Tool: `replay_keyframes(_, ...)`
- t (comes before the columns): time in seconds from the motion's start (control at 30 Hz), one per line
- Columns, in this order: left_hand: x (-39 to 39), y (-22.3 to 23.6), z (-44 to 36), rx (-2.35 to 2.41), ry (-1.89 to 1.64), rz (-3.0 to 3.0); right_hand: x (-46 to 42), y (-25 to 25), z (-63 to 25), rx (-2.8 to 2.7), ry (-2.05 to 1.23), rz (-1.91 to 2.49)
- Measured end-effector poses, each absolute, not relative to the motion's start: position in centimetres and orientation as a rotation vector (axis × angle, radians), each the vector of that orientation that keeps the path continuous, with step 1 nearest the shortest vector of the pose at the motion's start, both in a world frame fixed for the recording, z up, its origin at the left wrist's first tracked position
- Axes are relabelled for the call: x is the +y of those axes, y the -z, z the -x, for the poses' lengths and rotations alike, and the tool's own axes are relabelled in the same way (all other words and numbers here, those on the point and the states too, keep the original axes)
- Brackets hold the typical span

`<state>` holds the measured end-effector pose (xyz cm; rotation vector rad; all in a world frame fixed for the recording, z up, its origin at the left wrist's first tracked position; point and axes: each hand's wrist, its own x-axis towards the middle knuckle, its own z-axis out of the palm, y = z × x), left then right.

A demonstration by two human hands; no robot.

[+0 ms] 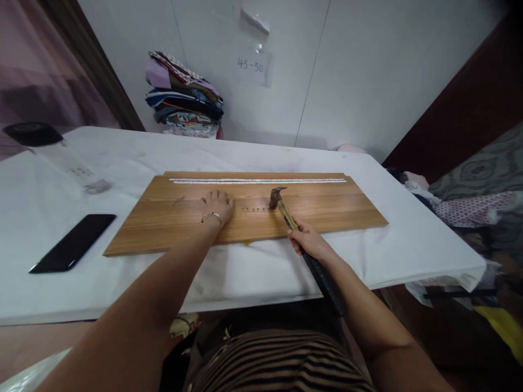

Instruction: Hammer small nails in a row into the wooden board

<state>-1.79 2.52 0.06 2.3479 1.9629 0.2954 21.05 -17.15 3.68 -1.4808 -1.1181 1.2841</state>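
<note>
My right hand (308, 238) is wrapped round the shaft of a claw hammer (288, 216), whose black grip end points back toward my body. The hammer's head is at the surface of a wooden board (339, 209), at the right part of a short row of nails (253, 209). Whether the head touches a nail I cannot tell. Flat on the board, left of the row, rests my left hand (217, 205) with its fingers spread and nothing held. A few loose nails (178, 200) lie on the board's left part. White measuring strips (257, 181) run along its far edge.
The board lies on a white-covered table (253, 272). To the left are a black phone (73, 243) and a clear container with a dark lid (69, 158). A stack of folded cloth (186, 98) stands at the back by the wall.
</note>
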Motion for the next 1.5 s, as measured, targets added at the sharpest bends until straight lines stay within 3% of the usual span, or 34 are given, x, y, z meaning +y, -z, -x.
replay_keyframes(1.5,2.2,-0.6,1.6,1.959,-0.273,-2.336,-17.4,-3.8,-21.7,-1.089,-1.253,1.531)
